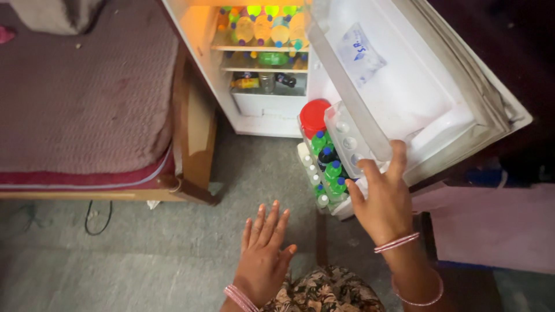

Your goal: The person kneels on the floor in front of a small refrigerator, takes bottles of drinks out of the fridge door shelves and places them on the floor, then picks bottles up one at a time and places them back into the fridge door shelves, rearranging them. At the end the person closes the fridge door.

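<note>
I count, by my right hand (383,199): four blue-capped green plastic bottles (332,171), one round red lid (314,117); two pink bangles (396,242) on its wrist.

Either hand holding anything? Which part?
Right hand grips the open fridge door at the edge of its inner shelf. Left hand is open, fingers spread, holding nothing.

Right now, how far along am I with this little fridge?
Done: the fridge door stands wide open, its rack and the lit shelves full of bottles. In hand: your right hand grips the door's lower shelf edge; your left hand hovers open, empty. Left: nothing is taken out, and the door isn't closed.
</note>
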